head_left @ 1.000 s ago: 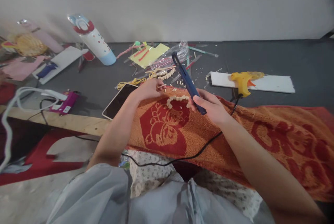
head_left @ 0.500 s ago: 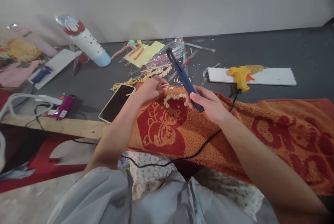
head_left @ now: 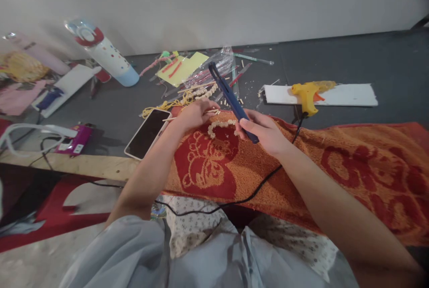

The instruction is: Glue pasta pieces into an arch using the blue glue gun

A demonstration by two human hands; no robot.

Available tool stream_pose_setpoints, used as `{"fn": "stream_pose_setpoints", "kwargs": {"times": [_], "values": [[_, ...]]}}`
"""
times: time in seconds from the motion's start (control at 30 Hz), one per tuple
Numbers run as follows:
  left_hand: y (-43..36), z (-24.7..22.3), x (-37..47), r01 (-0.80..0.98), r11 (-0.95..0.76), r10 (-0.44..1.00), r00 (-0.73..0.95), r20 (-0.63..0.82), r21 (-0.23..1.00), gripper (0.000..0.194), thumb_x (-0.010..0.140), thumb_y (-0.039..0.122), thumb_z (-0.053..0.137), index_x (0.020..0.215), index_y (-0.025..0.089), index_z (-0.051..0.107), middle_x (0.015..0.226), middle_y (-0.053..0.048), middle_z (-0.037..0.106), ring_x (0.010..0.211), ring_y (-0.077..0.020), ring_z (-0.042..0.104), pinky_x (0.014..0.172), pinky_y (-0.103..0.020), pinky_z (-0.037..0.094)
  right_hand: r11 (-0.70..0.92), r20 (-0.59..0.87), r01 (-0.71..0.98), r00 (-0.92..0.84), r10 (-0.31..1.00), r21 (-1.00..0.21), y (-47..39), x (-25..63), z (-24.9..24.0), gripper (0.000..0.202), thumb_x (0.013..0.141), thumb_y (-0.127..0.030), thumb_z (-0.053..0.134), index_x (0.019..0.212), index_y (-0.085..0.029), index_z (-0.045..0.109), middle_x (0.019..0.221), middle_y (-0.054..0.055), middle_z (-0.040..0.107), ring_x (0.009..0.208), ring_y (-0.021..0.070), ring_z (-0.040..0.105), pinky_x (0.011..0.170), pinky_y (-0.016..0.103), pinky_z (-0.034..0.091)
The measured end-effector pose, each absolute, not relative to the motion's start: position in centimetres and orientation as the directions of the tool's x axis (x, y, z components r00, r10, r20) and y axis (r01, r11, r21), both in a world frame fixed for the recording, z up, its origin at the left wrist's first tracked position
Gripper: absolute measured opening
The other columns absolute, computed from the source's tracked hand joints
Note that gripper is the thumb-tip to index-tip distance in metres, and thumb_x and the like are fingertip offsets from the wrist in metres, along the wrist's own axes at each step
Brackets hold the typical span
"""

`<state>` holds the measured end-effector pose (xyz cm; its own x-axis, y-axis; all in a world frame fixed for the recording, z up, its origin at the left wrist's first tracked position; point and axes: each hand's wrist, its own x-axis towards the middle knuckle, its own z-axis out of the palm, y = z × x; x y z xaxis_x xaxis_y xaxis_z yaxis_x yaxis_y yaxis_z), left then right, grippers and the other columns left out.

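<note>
My right hand (head_left: 259,129) is wrapped round the lower end of a long dark-blue tool (head_left: 231,100); its slim, slotted far end points up and away, and I cannot make out its exact kind. To its left, my left hand (head_left: 197,113) is closed on thin wooden sticks (head_left: 211,112), with a pale end sticking out behind near the phone. Between the hands, a curved chain of small beige pieces (head_left: 216,126) lies on the orange and red towel (head_left: 258,158). Part of that chain is hidden by my right fingers.
A yellow glue gun (head_left: 307,95) rests on a white board (head_left: 355,95) at right, its black cable crossing the towel. At left are a phone (head_left: 147,136), a dotted bottle (head_left: 107,57) and a purple box (head_left: 75,139). Yellow paper (head_left: 179,71), plastic wrap and stick bits lie behind.
The view has shifted slightly. My left hand has turned a little, and the sticks in it lie at a different angle. The blue tool stays in my right hand.
</note>
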<state>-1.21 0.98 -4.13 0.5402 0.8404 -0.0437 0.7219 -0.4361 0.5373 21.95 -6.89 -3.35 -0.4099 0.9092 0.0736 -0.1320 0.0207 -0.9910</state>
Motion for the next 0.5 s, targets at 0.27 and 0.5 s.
{"fn": "stream_pose_setpoints", "kwargs": {"times": [0.27,0.5], "values": [[0.99,-4.00,-0.97,0.686,-0.371,0.853,0.519,-0.064,0.626,0.030,0.087,0.021,0.053,0.112,0.017,0.068,0.113,-0.010,0.068,0.099,-0.0198,0.065,0.089,-0.034,0.050,0.028,0.083,-0.136,-0.417,0.905,-0.990,-6.75,21.93,-3.43,0.044,0.079,-0.062,0.066,0.077,-0.021,0.052,0.066,-0.003,0.053,0.056,0.0096,0.049,0.056,0.028,0.039],[1.04,-3.79,-0.96,0.722,-0.393,0.856,0.513,-0.059,0.569,0.028,0.085,0.024,0.056,0.109,0.020,0.070,0.109,-0.008,0.070,0.095,-0.0190,0.064,0.088,-0.034,0.049,0.033,0.089,-0.140,-0.418,0.904,-0.990,-6.69,21.96,-3.52,0.043,0.080,-0.061,0.066,0.076,-0.021,0.051,0.066,-0.003,0.053,0.057,0.0097,0.049,0.055,0.028,0.039]]}}
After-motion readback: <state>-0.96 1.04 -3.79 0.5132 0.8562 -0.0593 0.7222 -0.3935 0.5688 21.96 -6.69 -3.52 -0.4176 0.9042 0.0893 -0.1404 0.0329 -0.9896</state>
